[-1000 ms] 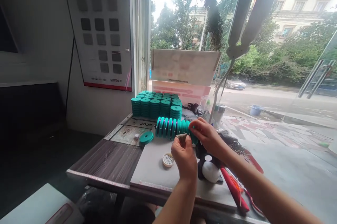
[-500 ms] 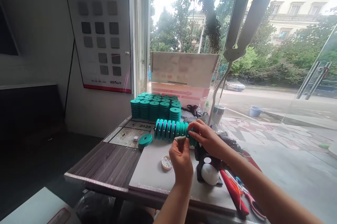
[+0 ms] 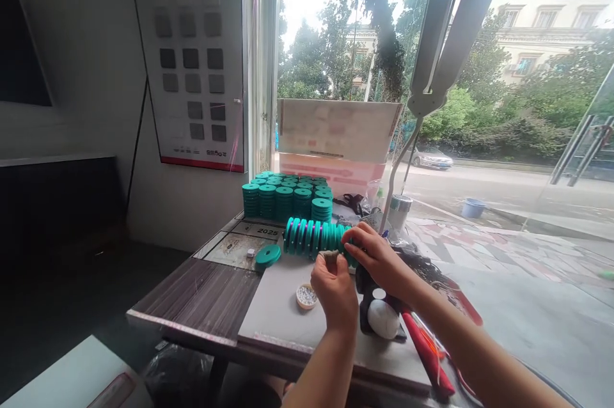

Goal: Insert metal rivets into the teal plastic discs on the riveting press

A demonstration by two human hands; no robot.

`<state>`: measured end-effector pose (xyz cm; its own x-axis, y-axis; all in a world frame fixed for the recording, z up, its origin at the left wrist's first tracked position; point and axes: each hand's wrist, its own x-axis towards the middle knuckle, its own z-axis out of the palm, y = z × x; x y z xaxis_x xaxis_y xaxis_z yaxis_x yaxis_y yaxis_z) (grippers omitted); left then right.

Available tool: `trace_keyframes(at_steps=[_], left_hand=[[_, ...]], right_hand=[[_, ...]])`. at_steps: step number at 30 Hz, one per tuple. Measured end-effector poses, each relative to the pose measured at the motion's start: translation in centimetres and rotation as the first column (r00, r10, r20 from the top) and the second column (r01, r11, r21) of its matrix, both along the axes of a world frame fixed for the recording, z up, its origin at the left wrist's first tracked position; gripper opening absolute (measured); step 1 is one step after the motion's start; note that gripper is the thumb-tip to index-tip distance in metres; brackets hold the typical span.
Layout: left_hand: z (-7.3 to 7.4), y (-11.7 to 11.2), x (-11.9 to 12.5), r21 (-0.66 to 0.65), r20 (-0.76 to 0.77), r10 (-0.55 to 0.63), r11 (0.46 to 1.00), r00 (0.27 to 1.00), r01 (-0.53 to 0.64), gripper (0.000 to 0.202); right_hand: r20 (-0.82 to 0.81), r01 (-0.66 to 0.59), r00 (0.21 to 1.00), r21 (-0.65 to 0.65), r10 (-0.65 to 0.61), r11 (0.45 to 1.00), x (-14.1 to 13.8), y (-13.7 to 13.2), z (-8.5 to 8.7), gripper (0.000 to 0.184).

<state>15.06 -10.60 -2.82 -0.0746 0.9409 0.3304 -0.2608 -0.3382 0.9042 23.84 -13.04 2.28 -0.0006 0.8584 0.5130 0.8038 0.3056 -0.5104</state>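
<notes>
A row of teal round spools (image 3: 314, 236) lies on its side across the back of a white board, with purple showing between some of them. My right hand (image 3: 371, 254) is at the row's right end, thumb and fingers closed against the last spools. Just in front of the row, my left hand (image 3: 333, 286) pinches a small grey-brown piece (image 3: 330, 257), perhaps cloth; its exact kind is unclear. A shallow round dish (image 3: 306, 297) of tiny whitish beads sits left of my left wrist. Flat on the table to the left lies a loose teal spool (image 3: 267, 256).
Stacks of teal spools (image 3: 285, 194) stand at the back by the window. A black stand with a white rounded part (image 3: 382, 318) is below my right forearm, beside a red pouch (image 3: 429, 357). A lamp arm (image 3: 396, 171) rises behind. The white board (image 3: 268, 318) reaches the front edge.
The whole view has shifted slightly, so things sit a little to the right and lower. Both hands keep nearly the same place at the row of spools; the left hand's fingers have turned slightly.
</notes>
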Motion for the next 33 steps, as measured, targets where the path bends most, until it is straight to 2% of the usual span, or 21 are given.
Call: trace_keyframes(at_steps=[7,13,21,25,27,29,30,31,33], left_hand=[[-0.4,0.1,-0.3,0.053,-0.064,0.030,0.998,0.998,-0.027,0.010],[-0.8,0.2,-0.3,0.057,-0.073,0.008,0.998,0.997,-0.004,0.010],[-0.7,0.1,0.0,0.050,-0.075,-0.031,0.998,0.997,0.034,0.014],[-0.9,0.4,-3.0,0.055,-0.109,-0.060,0.996,0.992,0.067,0.030],[-0.8,0.2,-5.4,0.037,-0.143,-0.077,0.996,0.987,0.083,0.037],[-0.6,-0.5,-7.8,0.007,-0.133,-0.109,0.994,0.985,0.110,0.043],[-0.4,-1.0,-8.6,-0.060,-0.109,-0.191,0.981,0.976,0.185,0.046],[-0.4,-1.5,-9.2,-0.154,-0.059,-0.306,0.943,0.950,0.294,0.049],[-0.5,-2.4,-9.4,-0.313,0.099,-0.520,0.793,0.849,0.522,0.052]], right_hand=[[0.019,-0.030,0.999,-0.019,0.031,0.999,0.3,0.3,0.1,0.007],[0.068,0.037,0.997,-0.013,-0.036,0.999,-0.1,0.4,0.5,0.009],[0.075,0.101,0.992,0.029,-0.103,0.994,-0.4,1.0,-0.2,0.009],[0.065,0.038,0.997,0.040,-0.040,0.998,-0.1,0.2,1.1,0.006],[-0.008,0.032,0.999,0.064,-0.031,0.997,-0.3,-1.2,1.4,0.015],[-0.123,0.057,0.991,0.077,-0.048,0.995,-1.0,-3.0,0.9,0.020],[-0.171,0.065,0.984,0.081,-0.050,0.995,-1.7,-3.9,0.3,0.021],[-0.208,0.065,0.977,0.087,-0.046,0.994,-2.4,-4.7,-0.4,0.021],[-0.267,0.055,0.963,0.100,-0.026,0.993,-3.9,-6.0,-1.9,0.020]])
